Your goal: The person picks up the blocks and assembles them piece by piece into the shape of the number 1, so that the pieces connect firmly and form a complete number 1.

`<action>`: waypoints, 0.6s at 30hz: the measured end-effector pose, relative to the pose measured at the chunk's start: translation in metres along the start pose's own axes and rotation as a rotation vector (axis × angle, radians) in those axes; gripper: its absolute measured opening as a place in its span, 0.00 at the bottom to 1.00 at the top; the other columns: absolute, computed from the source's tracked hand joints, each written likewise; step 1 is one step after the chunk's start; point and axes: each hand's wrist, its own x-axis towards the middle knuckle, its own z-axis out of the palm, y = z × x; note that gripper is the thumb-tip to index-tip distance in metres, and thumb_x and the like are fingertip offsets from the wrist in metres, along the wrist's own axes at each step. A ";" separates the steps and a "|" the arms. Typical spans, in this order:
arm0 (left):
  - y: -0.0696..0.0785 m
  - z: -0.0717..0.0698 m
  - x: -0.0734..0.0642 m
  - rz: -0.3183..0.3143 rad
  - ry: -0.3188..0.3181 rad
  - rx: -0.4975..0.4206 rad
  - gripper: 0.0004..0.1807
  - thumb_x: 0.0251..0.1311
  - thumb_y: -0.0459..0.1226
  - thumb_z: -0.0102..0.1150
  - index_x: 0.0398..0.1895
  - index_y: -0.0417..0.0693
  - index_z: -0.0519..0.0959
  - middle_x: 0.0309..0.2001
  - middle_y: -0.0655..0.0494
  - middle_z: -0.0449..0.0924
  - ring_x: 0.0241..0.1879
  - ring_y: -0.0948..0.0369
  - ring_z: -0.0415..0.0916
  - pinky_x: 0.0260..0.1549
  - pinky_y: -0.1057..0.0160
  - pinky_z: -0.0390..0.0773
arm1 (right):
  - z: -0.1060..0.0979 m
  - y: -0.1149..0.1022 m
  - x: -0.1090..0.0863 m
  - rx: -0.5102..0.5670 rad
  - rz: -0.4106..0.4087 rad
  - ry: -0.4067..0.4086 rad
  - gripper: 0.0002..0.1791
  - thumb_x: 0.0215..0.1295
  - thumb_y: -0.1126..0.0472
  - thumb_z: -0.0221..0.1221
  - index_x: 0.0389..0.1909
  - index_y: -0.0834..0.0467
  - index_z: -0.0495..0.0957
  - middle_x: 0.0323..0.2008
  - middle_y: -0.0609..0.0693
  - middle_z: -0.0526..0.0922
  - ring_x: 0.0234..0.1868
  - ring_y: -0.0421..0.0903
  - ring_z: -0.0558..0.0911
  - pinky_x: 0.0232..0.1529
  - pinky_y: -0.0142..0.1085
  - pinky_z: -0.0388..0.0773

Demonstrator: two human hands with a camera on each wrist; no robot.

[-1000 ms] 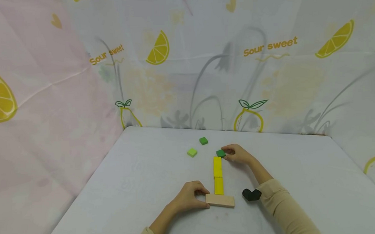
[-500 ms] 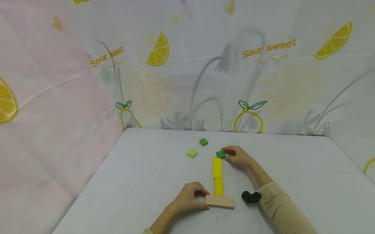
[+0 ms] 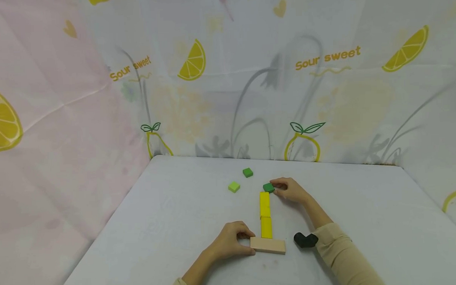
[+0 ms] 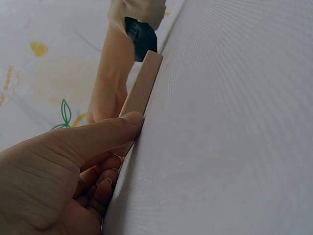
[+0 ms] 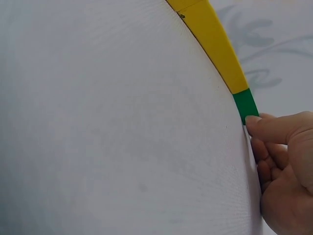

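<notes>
My left hand (image 3: pixel 231 241) pinches the left end of a plain wooden block (image 3: pixel 267 245) lying crosswise on the table, thumb on its near side in the left wrist view. Two yellow blocks (image 3: pixel 265 214) run end to end away from the wooden block's far side, forming a T with it. At their far end sits a dark green square block (image 3: pixel 268 187), its edge against the yellow in the right wrist view. My right hand (image 3: pixel 291 189) pinches this green block (image 5: pixel 246 105) between thumb and fingers from the right.
A light green square block (image 3: pixel 234 186) and another green square block (image 3: pixel 248 172) lie farther back, left of the yellow row. A white cloth covers the table (image 3: pixel 170 228). Fabric with lemon prints (image 3: pixel 226 96) hangs behind it and along the left.
The head view has shifted slightly. Both hands keep their places on the wooden block and the dark green block, and the blocks stay where they were.
</notes>
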 end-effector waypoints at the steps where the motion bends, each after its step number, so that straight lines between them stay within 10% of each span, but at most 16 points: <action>1: 0.000 0.000 0.000 0.000 0.000 0.000 0.18 0.38 0.36 0.76 0.36 0.41 0.84 0.33 0.62 0.79 0.32 0.72 0.70 0.36 0.72 0.74 | 0.000 0.003 0.001 -0.002 0.003 0.003 0.19 0.59 0.74 0.57 0.51 0.77 0.72 0.47 0.70 0.78 0.46 0.61 0.77 0.48 0.47 0.74; 18: 0.000 0.000 -0.001 0.000 0.004 -0.012 0.18 0.38 0.36 0.76 0.35 0.41 0.84 0.33 0.62 0.79 0.32 0.72 0.70 0.36 0.72 0.74 | 0.001 0.005 0.001 0.010 0.009 0.020 0.19 0.58 0.71 0.58 0.51 0.75 0.74 0.46 0.68 0.79 0.44 0.58 0.78 0.45 0.39 0.75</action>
